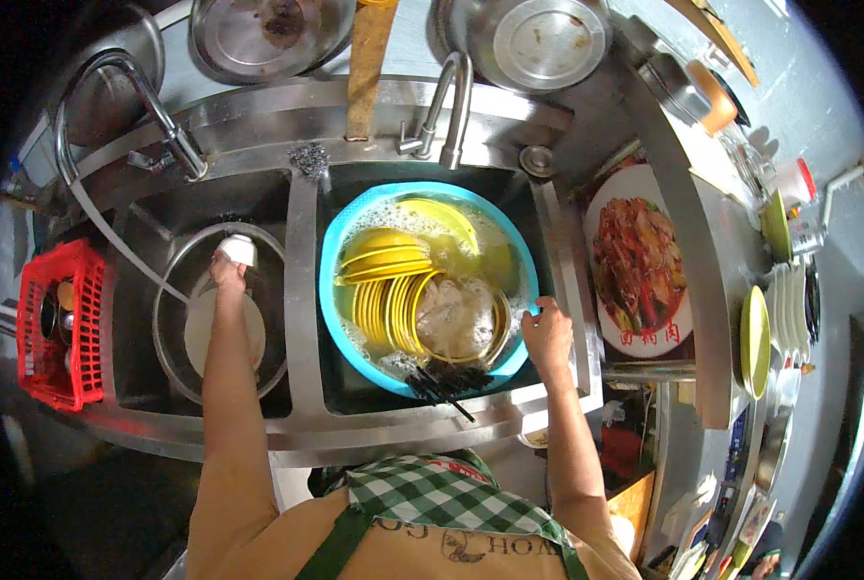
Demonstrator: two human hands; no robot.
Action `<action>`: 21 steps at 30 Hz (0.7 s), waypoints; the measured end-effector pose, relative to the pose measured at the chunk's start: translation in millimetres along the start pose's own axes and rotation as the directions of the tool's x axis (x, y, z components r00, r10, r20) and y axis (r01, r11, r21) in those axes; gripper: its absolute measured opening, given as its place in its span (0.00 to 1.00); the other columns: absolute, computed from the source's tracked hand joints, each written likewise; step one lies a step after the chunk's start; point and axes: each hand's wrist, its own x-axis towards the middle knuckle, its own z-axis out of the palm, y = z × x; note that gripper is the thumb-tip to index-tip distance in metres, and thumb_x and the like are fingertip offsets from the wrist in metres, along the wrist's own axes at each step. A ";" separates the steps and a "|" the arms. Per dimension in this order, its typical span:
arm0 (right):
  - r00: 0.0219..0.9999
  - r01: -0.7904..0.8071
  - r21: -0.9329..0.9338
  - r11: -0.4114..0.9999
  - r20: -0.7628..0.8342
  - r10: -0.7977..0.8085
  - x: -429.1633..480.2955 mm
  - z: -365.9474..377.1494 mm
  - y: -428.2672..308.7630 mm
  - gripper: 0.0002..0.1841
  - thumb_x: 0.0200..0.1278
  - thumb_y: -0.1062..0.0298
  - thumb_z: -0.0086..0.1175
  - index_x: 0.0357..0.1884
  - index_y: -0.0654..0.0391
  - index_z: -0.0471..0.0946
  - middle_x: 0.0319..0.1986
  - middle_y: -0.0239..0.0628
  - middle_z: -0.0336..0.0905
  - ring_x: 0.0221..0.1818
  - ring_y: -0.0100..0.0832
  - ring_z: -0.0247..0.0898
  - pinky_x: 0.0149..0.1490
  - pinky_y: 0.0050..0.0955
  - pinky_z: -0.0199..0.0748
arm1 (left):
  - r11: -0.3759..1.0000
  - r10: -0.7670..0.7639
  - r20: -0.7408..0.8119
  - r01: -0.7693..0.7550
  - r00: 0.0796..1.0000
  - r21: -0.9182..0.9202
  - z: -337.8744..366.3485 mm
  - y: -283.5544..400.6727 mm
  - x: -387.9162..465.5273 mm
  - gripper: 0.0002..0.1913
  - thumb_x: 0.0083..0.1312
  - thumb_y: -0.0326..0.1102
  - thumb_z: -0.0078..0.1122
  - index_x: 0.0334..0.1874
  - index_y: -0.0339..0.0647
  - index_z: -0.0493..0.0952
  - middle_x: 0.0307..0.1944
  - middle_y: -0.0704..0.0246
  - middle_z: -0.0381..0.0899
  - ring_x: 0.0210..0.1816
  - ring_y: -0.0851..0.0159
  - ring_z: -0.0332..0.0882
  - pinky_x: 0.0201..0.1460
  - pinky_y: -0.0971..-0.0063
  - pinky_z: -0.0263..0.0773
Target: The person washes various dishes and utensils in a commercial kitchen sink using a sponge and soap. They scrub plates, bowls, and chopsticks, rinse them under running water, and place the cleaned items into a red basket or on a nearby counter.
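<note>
My left hand (227, 272) grips a small white bowl (241, 249) over a round steel basin (162, 341) in the left sink. Beneath my forearm, a large pale round dish (203, 339) lies in that basin, partly hidden. On the right, my right hand (550, 338) has its fingers curled at the rim of a turquoise plastic tub (328, 308). Foamy water in the tub surrounds stacked yellow bowls (384, 250), a row of yellow-rimmed dishes (381, 312) and a yellow-green plate (442, 217). Black chopsticks (442, 391) lean at its near edge.
A grey hose (123, 250) runs from the left faucet (178, 145) into the steel basin. Another faucet (457, 109) stands behind the tub. A steel scourer (308, 158) rests on the divider's back end. At far left is a red plastic basket (87, 326); plates (754, 341) line the right shelf.
</note>
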 end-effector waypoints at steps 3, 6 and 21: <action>0.951 -0.167 0.177 0.970 0.289 0.111 11.2 6.3 24.5 0.19 0.50 0.67 0.54 0.43 0.69 0.74 0.25 0.50 0.79 0.29 0.42 0.79 0.40 0.36 0.76 | 0.235 0.197 0.232 -0.276 0.952 0.932 -1.9 -1.1 -2.8 0.16 0.62 0.41 0.52 0.43 0.35 0.74 0.48 0.55 0.72 0.46 0.51 0.75 0.47 0.62 0.71; 0.875 -0.170 0.163 0.972 0.478 0.073 20.8 26.7 25.5 0.20 0.50 0.65 0.54 0.42 0.71 0.75 0.24 0.53 0.79 0.25 0.38 0.80 0.32 0.33 0.79 | -0.459 0.172 0.455 -0.337 0.874 0.822 22.4 13.6 -37.7 0.16 0.59 0.41 0.54 0.42 0.35 0.77 0.52 0.50 0.68 0.49 0.47 0.72 0.52 0.60 0.69; 0.419 -0.382 -0.022 0.924 0.887 0.195 84.8 94.9 26.7 0.15 0.52 0.70 0.52 0.43 0.61 0.75 0.41 0.46 0.77 0.32 0.49 0.77 0.26 0.40 0.82 | -0.138 -0.196 0.934 -0.935 -0.299 -0.328 89.9 -54.0 -362.7 0.06 0.52 0.28 0.54 0.32 0.38 0.77 0.51 0.53 0.71 0.58 0.48 0.65 0.66 0.51 0.51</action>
